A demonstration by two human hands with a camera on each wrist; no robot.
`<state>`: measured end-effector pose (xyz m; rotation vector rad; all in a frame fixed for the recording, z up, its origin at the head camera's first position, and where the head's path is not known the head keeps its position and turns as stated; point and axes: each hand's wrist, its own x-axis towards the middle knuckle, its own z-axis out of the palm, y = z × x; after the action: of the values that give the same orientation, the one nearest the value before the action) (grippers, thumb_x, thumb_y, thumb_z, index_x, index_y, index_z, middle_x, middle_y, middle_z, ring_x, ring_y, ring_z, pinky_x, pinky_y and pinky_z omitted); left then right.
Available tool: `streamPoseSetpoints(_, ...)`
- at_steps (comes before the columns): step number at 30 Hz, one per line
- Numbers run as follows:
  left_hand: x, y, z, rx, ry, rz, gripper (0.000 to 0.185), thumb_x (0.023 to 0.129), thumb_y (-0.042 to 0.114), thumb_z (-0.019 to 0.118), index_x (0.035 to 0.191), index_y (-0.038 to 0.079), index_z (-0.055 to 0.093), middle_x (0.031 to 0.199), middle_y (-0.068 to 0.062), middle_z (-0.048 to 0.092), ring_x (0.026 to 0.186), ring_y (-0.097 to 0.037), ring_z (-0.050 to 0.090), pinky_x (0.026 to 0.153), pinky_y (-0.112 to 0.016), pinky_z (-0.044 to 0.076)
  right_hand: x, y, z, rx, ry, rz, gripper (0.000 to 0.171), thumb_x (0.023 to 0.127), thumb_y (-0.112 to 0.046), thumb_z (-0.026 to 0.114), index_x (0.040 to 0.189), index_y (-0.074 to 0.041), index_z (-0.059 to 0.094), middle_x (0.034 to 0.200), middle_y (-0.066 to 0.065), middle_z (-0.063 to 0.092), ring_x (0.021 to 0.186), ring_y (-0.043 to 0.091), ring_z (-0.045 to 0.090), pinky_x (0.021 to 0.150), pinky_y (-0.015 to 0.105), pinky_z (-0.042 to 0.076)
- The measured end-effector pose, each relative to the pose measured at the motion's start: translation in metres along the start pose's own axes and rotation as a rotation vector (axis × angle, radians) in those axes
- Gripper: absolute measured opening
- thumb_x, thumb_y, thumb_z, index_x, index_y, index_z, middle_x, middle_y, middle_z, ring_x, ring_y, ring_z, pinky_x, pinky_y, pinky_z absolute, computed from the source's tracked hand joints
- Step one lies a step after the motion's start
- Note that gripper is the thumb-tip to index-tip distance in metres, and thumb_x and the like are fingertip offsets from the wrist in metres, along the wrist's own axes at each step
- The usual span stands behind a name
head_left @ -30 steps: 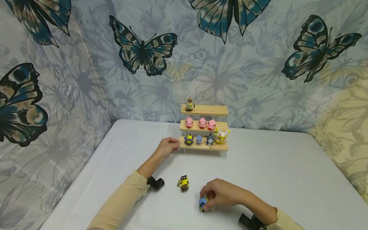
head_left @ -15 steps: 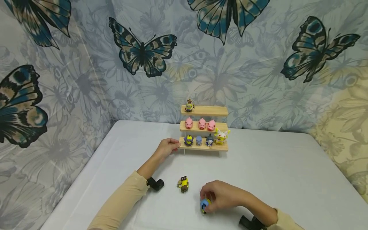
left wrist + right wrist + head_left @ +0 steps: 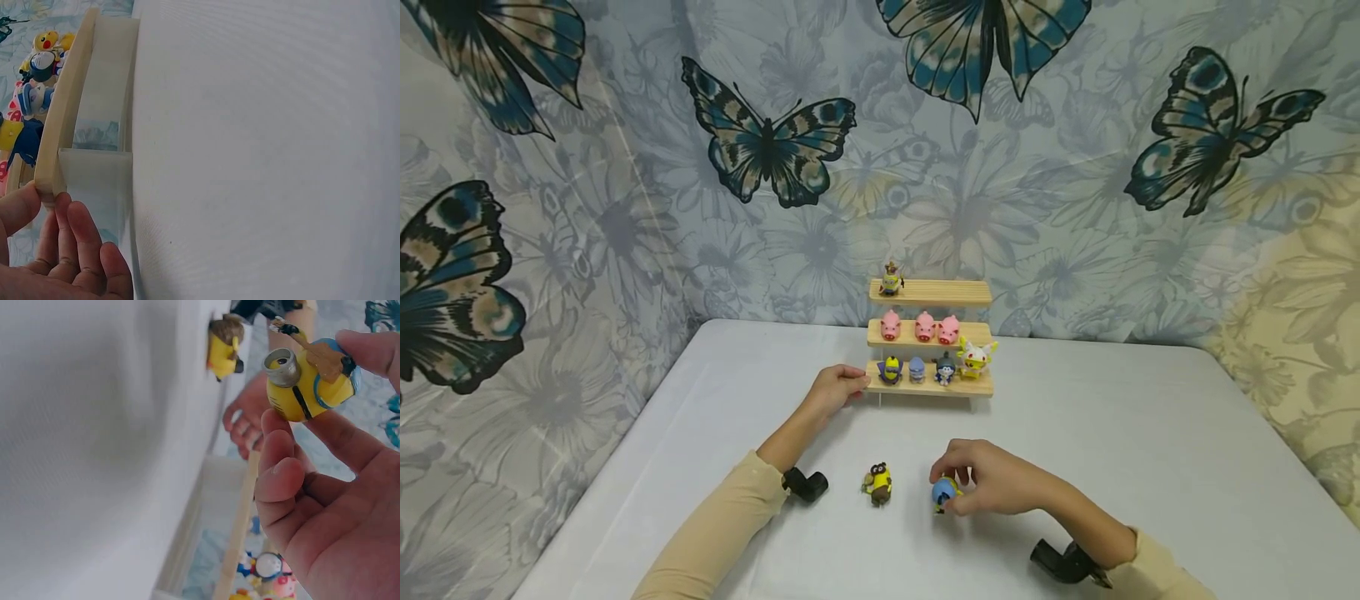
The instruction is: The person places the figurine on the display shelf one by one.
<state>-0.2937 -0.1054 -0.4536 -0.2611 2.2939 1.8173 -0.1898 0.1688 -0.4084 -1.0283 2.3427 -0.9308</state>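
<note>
My right hand (image 3: pixel 996 477) pinches a yellow-and-blue Minion figurine (image 3: pixel 943 493) between thumb and fingers, above the white table. In the right wrist view the figurine (image 3: pixel 294 390) shows a silver goggle and a small brown guitar. My left hand (image 3: pixel 835 389) grips the left end of a three-tier wooden display shelf (image 3: pixel 925 390). Close up, the thumb presses one face of the lowest board (image 3: pixel 56 131) and fingertips touch the other. Another Minion figurine (image 3: pixel 877 485), yellow with a brown lower part, stands on the table between the forearms.
A crowned Minion (image 3: pixel 891 280) occupies the top tier's left end. Three pink pigs (image 3: pixel 926 327) line the middle tier. Several figurines fill the bottom tier, with a white-and-yellow one (image 3: pixel 975 358) at its right end. Behind the table (image 3: pixel 1105 417) hangs a butterfly-patterned cloth (image 3: pixel 820 242).
My right hand has carried the Minion figurine up off the table and forward, slightly to the right. My left hand keeps its grip on the shelf. The head view has tilted slightly.
</note>
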Motion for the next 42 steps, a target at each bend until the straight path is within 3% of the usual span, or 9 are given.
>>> streamPoseSetpoints(16,-0.001,0.001,0.001,-0.014,0.004,0.005,0.025,0.093,0.02,0.067,0.113,0.004,0.065,0.09,-0.002,0.067,0.081,-0.014,0.062,0.072,-0.026,0.05,0.002,-0.002,-0.019,-0.095,0.106,0.003,0.03,0.076,-0.012,0.07,0.106,-0.019,0.069,0.093,-0.008,0.058,0.082,0.018,0.053,0.064,0.023,0.043)
streamPoseSetpoints(25,0.0,0.0,0.0,-0.004,0.002,0.0,0.026,0.093,0.022,0.067,0.113,0.005,0.065,0.092,-0.003,0.067,0.082,-0.013,0.062,0.072,-0.026,0.049,0.004,-0.005,-0.035,-0.129,0.182,0.014,0.031,0.077,-0.012,0.07,0.107,-0.02,0.067,0.092,-0.007,0.056,0.082,0.012,0.051,0.065,0.024,0.043)
streamPoseSetpoints(33,-0.001,0.001,0.0,-0.002,0.009,0.004,0.026,0.093,0.022,0.067,0.112,0.005,0.065,0.091,-0.002,0.067,0.081,-0.013,0.062,0.071,-0.026,0.048,0.009,-0.008,-0.051,-0.139,0.297,-0.004,0.03,0.079,-0.011,0.071,0.108,-0.017,0.067,0.094,-0.004,0.056,0.084,0.009,0.047,0.067,0.026,0.043)
streamPoseSetpoints(42,0.0,0.001,0.0,0.004,0.004,-0.006,0.027,0.093,0.023,0.067,0.113,0.005,0.065,0.094,-0.004,0.068,0.086,-0.016,0.064,0.073,-0.028,0.05,0.024,-0.011,-0.067,-0.134,0.399,-0.027,0.036,0.081,-0.008,0.068,0.117,-0.01,0.066,0.1,0.001,0.058,0.086,0.022,0.05,0.068,0.026,0.041)
